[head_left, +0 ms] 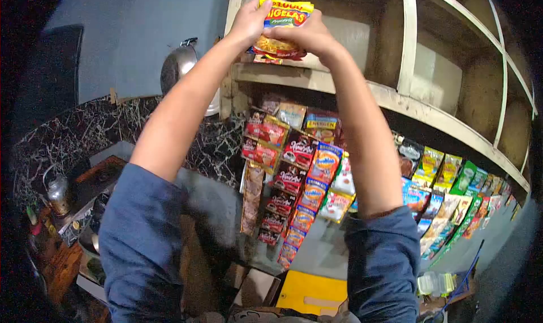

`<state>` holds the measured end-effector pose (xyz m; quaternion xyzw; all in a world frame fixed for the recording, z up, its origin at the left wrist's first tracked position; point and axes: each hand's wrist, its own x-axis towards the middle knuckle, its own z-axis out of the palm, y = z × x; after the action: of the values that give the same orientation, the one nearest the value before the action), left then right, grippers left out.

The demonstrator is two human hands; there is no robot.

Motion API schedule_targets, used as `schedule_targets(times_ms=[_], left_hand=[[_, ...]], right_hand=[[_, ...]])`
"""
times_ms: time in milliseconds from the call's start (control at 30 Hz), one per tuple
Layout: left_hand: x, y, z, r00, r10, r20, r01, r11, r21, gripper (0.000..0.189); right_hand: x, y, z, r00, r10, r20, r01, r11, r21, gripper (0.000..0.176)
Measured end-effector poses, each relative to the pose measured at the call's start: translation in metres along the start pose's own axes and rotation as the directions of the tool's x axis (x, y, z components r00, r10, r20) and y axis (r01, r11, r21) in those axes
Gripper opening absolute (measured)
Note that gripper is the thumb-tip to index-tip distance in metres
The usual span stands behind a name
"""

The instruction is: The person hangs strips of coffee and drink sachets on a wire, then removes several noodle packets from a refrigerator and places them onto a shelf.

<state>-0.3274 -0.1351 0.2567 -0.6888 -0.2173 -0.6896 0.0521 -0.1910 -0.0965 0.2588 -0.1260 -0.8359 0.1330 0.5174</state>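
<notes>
Both arms reach up to the front of a wooden shelf (283,74). Between my hands is a yellow and red instant noodle packet (285,17) printed "MIGELAS". My left hand (253,23) grips its left side, thumb near the top edge. From the right, my right hand (311,37) is closed on it, with the thumb lying across the front. Another colourful packet edge (268,59) shows just below, at the shelf's lip. The fingers behind the packet are hidden.
Strips of drink sachets (294,179) hang under the shelf, with more sachet strips (447,181) to the right. A metal pan (184,65) hangs on the wall at left. A kettle (57,193) stands lower left. Below are a yellow panel (311,289) and plastic containers (435,283).
</notes>
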Motion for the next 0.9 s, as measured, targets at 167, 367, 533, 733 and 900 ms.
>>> schedule_targets(times_ms=[167, 367, 533, 733, 900], left_hand=[[0.012, -0.049, 0.006, 0.935, 0.21, -0.287, -0.063, 0.891, 0.449, 0.038], [-0.035, -0.077, 0.008, 0.93, 0.327, -0.168, -0.118, 0.698, 0.706, 0.04], [-0.031, -0.071, 0.0, 0.993, 0.104, -0.058, -0.02, 0.623, 0.782, 0.008], [-0.016, -0.079, 0.0, 0.982, -0.081, -0.17, 0.189, 0.393, 0.9, 0.012], [-0.017, -0.068, 0.0, 0.973, -0.112, -0.201, 0.225, 0.272, 0.936, 0.011]], right_hand=[[0.049, 0.034, 0.04, 0.964, 0.094, -0.25, -0.164, 0.947, -0.275, 0.11], [0.084, 0.064, 0.075, 0.967, 0.225, -0.117, -0.253, 0.879, -0.404, 0.095], [0.087, 0.063, 0.078, 0.871, 0.419, -0.257, -0.487, 0.804, -0.341, 0.067], [0.096, 0.069, 0.073, 0.925, 0.34, -0.172, -0.377, 0.755, -0.536, 0.037], [0.102, 0.075, 0.076, 0.975, 0.223, 0.02, -0.141, 0.682, -0.718, 0.029]])
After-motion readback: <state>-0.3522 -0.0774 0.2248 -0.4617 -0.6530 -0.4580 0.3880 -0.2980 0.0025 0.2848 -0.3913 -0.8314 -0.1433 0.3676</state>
